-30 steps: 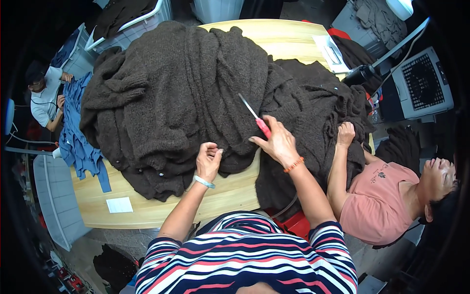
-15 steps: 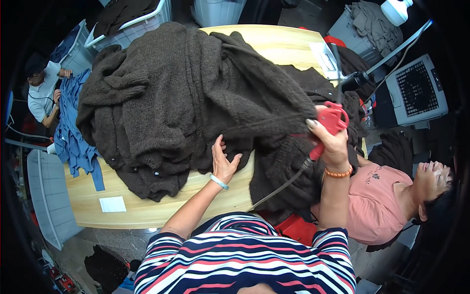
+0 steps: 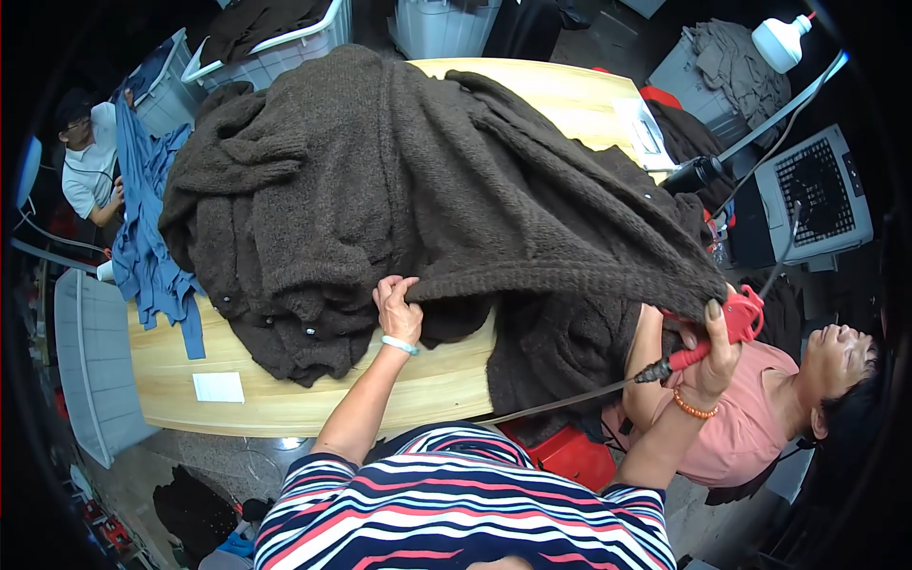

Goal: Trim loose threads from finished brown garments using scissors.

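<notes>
A dark brown knitted garment (image 3: 532, 218) is stretched across the top of a heap of similar knitwear (image 3: 275, 218). My left hand (image 3: 398, 313), with a pale bangle at the wrist, is closed on the ribbed lower edge of the garment. Out to the right, my right hand (image 3: 712, 356) pinches the garment's far end and also grips a red corded hand tool (image 3: 743, 315) with a loop and a thin rod; its exact kind is unclear. The tool's cable (image 3: 560, 394) runs back toward my body.
A person in a pink top (image 3: 727, 408) sits close by my right arm. At the far left another person (image 3: 90, 176) handles blue cloth (image 3: 152, 237). Grey bins (image 3: 85, 361) stand around the wooden table (image 3: 285, 408), where a white paper (image 3: 218, 388) lies. A lamp (image 3: 783, 43) hangs back right.
My right hand has moved right and down with the tool and the garment's end, drawing the knit out. My left hand has moved slightly left and closed on the ribbed edge.
</notes>
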`<state>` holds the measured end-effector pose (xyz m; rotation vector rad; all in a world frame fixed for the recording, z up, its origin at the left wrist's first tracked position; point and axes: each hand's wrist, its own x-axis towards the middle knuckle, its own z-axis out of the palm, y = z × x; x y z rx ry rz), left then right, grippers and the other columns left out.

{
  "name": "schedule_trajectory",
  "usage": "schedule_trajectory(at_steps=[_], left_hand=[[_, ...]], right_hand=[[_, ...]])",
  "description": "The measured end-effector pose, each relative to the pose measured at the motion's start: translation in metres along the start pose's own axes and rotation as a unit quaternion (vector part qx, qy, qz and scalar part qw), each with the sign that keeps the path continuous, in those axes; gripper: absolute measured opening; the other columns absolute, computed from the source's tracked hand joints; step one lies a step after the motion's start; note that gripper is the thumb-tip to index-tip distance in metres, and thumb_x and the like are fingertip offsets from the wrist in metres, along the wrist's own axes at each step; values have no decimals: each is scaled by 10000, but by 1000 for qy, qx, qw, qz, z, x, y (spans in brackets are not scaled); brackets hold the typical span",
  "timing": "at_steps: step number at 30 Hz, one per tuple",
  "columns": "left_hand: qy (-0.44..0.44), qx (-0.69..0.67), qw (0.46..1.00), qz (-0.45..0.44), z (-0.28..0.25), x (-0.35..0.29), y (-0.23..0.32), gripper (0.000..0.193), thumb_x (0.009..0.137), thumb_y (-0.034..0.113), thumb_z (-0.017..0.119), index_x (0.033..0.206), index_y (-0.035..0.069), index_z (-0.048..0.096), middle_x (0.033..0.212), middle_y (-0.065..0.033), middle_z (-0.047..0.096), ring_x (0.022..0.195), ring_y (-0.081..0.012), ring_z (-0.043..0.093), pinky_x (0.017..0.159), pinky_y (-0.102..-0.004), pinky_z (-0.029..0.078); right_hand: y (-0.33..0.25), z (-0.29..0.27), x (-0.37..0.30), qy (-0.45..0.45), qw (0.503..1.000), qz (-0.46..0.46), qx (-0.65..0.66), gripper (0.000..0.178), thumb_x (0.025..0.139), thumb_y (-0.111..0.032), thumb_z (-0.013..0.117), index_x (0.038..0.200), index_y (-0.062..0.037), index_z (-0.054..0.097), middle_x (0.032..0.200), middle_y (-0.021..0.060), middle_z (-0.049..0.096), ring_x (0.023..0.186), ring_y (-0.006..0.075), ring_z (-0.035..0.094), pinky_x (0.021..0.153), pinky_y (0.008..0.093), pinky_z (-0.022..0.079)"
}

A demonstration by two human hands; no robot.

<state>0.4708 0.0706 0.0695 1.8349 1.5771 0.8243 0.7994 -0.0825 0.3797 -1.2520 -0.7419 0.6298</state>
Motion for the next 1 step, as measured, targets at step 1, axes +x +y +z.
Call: schedule_trajectory(at_steps=[1], left_hand=[[-35, 4, 999, -13, -8, -4, 2, 604, 635, -59, 579, 1215, 107, 604, 1236, -131, 466, 1154, -358, 443, 1059, -472, 328]], right_hand=[[-4, -3, -2, 2, 1000, 5, 0, 495, 904, -132, 654, 1327, -9, 427, 1037, 134, 649, 688, 118, 620, 488, 216, 448]])
